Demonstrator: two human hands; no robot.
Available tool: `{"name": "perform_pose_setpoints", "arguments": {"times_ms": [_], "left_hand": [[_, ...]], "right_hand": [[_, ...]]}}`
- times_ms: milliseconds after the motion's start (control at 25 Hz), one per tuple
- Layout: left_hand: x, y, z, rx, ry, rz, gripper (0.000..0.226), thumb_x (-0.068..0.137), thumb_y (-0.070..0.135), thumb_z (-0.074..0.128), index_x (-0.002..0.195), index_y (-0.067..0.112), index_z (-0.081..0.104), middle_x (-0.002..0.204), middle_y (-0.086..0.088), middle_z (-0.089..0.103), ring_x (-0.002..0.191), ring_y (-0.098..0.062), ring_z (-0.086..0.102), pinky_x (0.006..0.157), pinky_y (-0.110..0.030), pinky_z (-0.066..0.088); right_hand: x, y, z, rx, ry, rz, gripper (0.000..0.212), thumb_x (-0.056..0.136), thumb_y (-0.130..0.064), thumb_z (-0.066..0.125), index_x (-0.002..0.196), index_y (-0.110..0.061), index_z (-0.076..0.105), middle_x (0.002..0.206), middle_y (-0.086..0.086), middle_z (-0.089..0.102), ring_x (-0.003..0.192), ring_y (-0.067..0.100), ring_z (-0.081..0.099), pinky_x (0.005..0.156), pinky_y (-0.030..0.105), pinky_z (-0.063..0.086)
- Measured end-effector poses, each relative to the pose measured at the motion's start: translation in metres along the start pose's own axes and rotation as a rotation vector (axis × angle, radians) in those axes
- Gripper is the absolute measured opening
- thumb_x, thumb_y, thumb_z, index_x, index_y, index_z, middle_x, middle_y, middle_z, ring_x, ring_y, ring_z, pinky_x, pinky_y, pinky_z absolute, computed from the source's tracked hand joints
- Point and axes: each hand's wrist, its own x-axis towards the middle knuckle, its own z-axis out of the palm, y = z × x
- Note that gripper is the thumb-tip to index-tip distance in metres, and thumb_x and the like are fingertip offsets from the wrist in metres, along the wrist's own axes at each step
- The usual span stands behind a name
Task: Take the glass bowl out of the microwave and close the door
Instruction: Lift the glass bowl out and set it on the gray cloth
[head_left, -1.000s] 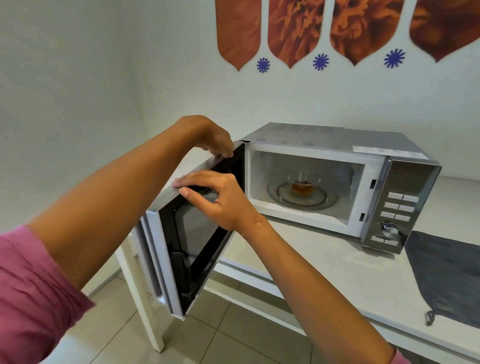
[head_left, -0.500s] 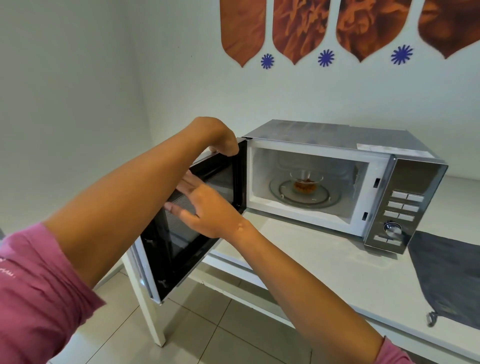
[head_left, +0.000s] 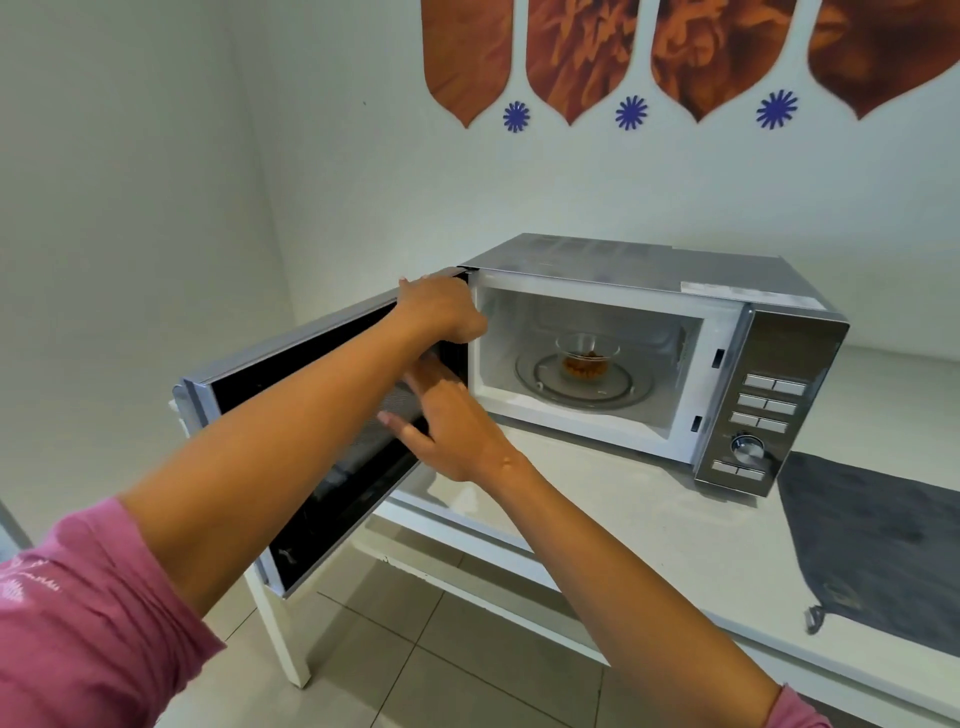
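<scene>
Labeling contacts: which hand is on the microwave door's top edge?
The left hand, gripping the open door at its top edge near the hinge. The right hand sits lower, fingers spread in front of the door's inner window, not gripping any edge.

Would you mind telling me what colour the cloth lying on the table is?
Dark grey, plain; the cloth shows in the head view, right of the microwave.

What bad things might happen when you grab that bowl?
The bowl sits deep inside the microwave and may be hot, so it might burn or slip. It holds food that might spill if tipped. The door hangs out past the table edge, where an arm might bump it.
</scene>
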Motion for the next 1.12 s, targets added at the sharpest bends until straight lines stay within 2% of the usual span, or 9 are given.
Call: {"name": "perform_pose_setpoints", "arguments": {"times_ms": [160, 360, 560, 760, 840, 880, 960, 1040, 1120], "left_hand": [[0.01, 0.008, 0.039, -0.316, 0.094, 0.161, 0.059, 0.095, 0.029, 0.048, 0.145, -0.001, 0.036, 0.156, -0.02, 0.029, 0.146, -0.034, 0.02, 0.117, -0.046, 0.019], [0.023, 0.033, 0.083, -0.668, -0.082, 0.135, 0.074, 0.1, 0.037, 0.045, 0.155, 0.006, 0.007, 0.163, -0.013, 0.01, 0.15, -0.028, 0.012, 0.119, -0.038, 0.017], [0.054, 0.061, 0.116, -0.934, -0.23, -0.034, 0.072, 0.099, 0.052, 0.036, 0.156, 0.014, 0.012, 0.163, -0.009, 0.017, 0.147, -0.03, 0.021, 0.115, -0.041, 0.022], [0.098, 0.088, 0.136, -1.142, -0.298, -0.14, 0.066, 0.1, 0.054, 0.029, 0.152, 0.014, 0.024, 0.159, -0.009, 0.028, 0.144, -0.03, 0.028, 0.112, -0.043, 0.026], [0.116, 0.097, 0.143, -1.23, -0.314, -0.166, 0.064, 0.1, 0.055, 0.027, 0.15, 0.016, 0.03, 0.155, -0.009, 0.036, 0.14, -0.029, 0.034, 0.107, -0.041, 0.029], [0.123, 0.101, 0.146, -1.269, -0.318, -0.177, 0.065, 0.099, 0.058, 0.026, 0.15, 0.018, 0.03, 0.155, -0.008, 0.037, 0.139, -0.029, 0.035, 0.107, -0.041, 0.029], [0.138, 0.109, 0.152, -1.36, -0.331, -0.204, 0.072, 0.096, 0.065, 0.023, 0.152, 0.021, 0.027, 0.157, -0.006, 0.034, 0.142, -0.03, 0.031, 0.113, -0.045, 0.024], [0.155, 0.117, 0.158, -1.472, -0.34, -0.269, 0.081, 0.091, 0.072, 0.021, 0.155, 0.022, 0.023, 0.159, -0.006, 0.029, 0.144, -0.031, 0.028, 0.116, -0.047, 0.02], [0.174, 0.123, 0.164, -1.573, -0.347, -0.365, 0.086, 0.089, 0.076, 0.02, 0.155, 0.021, 0.021, 0.16, -0.007, 0.026, 0.144, -0.031, 0.027, 0.119, -0.048, 0.018]], "right_hand": [[-0.036, 0.048, -0.011, 0.012, 0.133, 0.134, 0.057, 0.096, -0.027, 0.058, 0.147, -0.016, 0.036, 0.144, 0.004, 0.05, 0.132, 0.019, 0.046, 0.112, 0.036, 0.039], [-0.073, 0.106, -0.021, 0.054, 0.173, 0.402, 0.059, 0.098, -0.024, 0.057, 0.15, -0.024, 0.03, 0.154, -0.002, 0.038, 0.14, 0.015, 0.04, 0.111, 0.028, 0.035], [-0.09, 0.15, -0.033, 0.143, 0.323, 0.619, 0.054, 0.101, -0.026, 0.054, 0.15, -0.02, 0.033, 0.156, 0.001, 0.038, 0.14, 0.018, 0.039, 0.112, 0.031, 0.034], [-0.081, 0.189, -0.053, 0.279, 0.599, 0.854, 0.042, 0.103, -0.019, 0.049, 0.144, -0.014, 0.041, 0.147, 0.005, 0.048, 0.132, 0.019, 0.048, 0.11, 0.031, 0.04], [-0.072, 0.21, -0.063, 0.338, 0.716, 0.996, 0.032, 0.105, -0.021, 0.046, 0.135, -0.013, 0.047, 0.127, 0.002, 0.06, 0.111, 0.015, 0.059, 0.096, 0.019, 0.047], [-0.068, 0.221, -0.067, 0.371, 0.757, 1.064, 0.025, 0.105, -0.023, 0.043, 0.126, -0.013, 0.053, 0.108, -0.001, 0.064, 0.093, 0.012, 0.061, 0.08, 0.011, 0.048], [-0.059, 0.244, -0.075, 0.423, 0.802, 1.19, 0.024, 0.106, -0.028, 0.039, 0.106, -0.014, 0.059, 0.075, -0.005, 0.054, 0.066, 0.01, 0.051, 0.053, 0.012, 0.04], [-0.047, 0.259, -0.082, 0.451, 0.821, 1.273, 0.028, 0.106, -0.034, 0.034, 0.111, -0.017, 0.056, 0.076, -0.006, 0.051, 0.066, 0.01, 0.048, 0.058, 0.02, 0.038], [-0.034, 0.275, -0.086, 0.416, 0.863, 1.264, 0.035, 0.107, -0.034, 0.031, 0.122, -0.014, 0.055, 0.102, 0.006, 0.062, 0.09, 0.021, 0.058, 0.079, 0.026, 0.042]]}}
